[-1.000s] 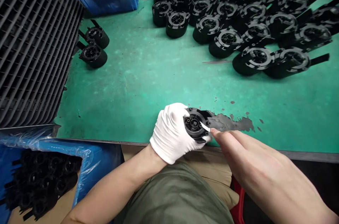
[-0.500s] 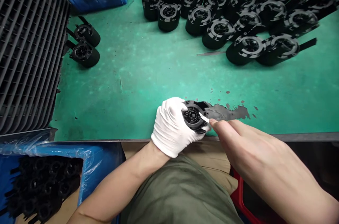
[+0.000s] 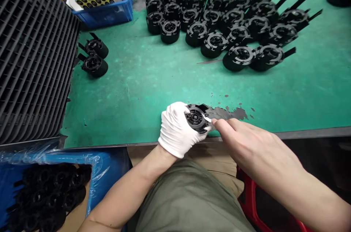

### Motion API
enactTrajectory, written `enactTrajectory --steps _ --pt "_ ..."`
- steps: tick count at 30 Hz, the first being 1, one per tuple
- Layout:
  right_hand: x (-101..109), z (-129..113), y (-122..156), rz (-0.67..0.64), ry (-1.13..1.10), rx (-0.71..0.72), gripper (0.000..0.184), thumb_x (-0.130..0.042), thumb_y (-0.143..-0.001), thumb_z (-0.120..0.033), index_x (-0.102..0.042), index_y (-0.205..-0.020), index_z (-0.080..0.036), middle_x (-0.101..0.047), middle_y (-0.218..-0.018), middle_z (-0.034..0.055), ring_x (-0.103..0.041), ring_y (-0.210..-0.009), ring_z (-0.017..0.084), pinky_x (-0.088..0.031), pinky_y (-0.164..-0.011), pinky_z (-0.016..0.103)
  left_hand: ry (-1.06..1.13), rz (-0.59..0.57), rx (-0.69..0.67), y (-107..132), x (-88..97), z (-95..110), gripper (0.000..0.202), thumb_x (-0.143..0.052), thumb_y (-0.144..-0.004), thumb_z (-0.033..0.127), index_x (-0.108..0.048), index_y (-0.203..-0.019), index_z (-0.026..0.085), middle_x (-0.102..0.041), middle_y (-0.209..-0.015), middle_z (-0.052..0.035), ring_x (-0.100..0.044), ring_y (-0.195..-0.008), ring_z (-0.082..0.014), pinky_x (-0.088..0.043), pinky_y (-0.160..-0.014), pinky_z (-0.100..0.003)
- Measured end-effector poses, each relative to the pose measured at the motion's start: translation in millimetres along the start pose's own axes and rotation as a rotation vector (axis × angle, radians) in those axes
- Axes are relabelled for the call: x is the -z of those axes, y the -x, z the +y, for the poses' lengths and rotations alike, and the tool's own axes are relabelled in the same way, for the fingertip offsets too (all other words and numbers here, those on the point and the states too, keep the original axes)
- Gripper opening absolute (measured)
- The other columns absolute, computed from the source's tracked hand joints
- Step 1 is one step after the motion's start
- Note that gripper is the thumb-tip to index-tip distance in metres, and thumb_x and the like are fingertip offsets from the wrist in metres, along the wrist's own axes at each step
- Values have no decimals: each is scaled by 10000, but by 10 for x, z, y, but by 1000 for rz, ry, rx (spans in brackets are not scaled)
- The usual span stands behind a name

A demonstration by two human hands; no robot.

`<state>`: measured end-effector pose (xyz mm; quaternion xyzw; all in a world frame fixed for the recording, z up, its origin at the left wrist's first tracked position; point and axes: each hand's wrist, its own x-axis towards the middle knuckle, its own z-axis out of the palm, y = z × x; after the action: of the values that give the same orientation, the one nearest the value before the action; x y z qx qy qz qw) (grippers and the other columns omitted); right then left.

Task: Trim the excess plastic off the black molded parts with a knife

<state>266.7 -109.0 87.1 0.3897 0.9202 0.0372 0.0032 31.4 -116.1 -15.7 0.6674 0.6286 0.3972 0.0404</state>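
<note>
My left hand (image 3: 177, 129), in a white glove, is wrapped round a round black plastic housing (image 3: 195, 117) near the table's front edge. The housing's ribbed round face points up towards me. My bare right hand (image 3: 244, 140) is closed on a small blade (image 3: 207, 118), pale and thin like a trimming knife's. Its tip lies at the right side of the housing's face; whether it touches is too small to tell. The blade's handle is hidden inside my fingers.
Several similar black housings (image 3: 214, 42) stand across the back of the green table (image 3: 153, 82), two more (image 3: 94, 64) at left. Stacked black grids (image 3: 33, 56) rise at far left. A blue bin (image 3: 106, 14) holds a sticker sheet; a lined blue crate (image 3: 106, 173) holds more housings.
The view has shifted, so more of the table's back and right side shows. My hands keep nearly the same hold, with the blade still at the housing's right side.
</note>
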Motion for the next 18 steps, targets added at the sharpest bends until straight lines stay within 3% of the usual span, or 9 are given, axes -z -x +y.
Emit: enactTrajectory --steps 3,6,9,12,15,18 --pt "-8 18 30 70 -28 20 393 -557 -996 92 -658 -1112 -270 -609 -840 -29 -583 -667 199 -386 -636 356 36 -40 14 23 14 -33 922 -1138 -790 797 -600 -1322 271 -847 -1261 -128 -901 -1112 -384 -715 -959 -514" --pt "-47 139 120 163 -186 51 403 -525 -1175 -26 -714 -1462 -236 -843 -1083 33 -804 -874 223 -555 -730 337 101 -174 59 -44 58 -130 931 -1145 -815 754 -658 -1429 251 -881 -1390 -182 -917 -1266 -435 -755 -1091 -575" --pt "-128 430 133 222 -366 16 324 -564 -1296 -233 -709 -1584 -256 -942 -1266 77 -906 -969 251 -672 -833 357 258 -462 2 -296 160 -307 1138 -1137 -839 798 -650 -1690 219 -844 -1659 -250 -866 -1525 -496 -729 -1302 -650" --pt "-228 762 -10 131 -494 -52 294 -544 -1326 -342 -794 -1458 -263 -946 -1078 56 -899 -810 247 -652 -687 344 446 -735 -193 -602 284 -497 1206 -1079 -961 731 -536 -1900 204 -724 -1873 -271 -743 -1740 -495 -653 -1447 -651" --pt "-329 955 -194 39 -548 -16 352 -543 -1340 -435 -834 -1388 -244 -954 -1132 90 -928 -912 261 -705 -779 357 503 -764 -302 -742 331 -605 1078 -964 -1102 500 -432 -1987 192 -592 -1999 -273 -616 -1870 -460 -559 -1542 -644" --pt "-421 1029 -284 39 -500 129 372 -555 -1344 -428 -850 -1467 -237 -920 -1180 97 -900 -965 252 -679 -816 364 503 -724 -311 -703 271 -634 1189 -1022 -1057 523 -379 -2018 246 -611 -1986 -265 -631 -1855 -481 -570 -1527 -693"
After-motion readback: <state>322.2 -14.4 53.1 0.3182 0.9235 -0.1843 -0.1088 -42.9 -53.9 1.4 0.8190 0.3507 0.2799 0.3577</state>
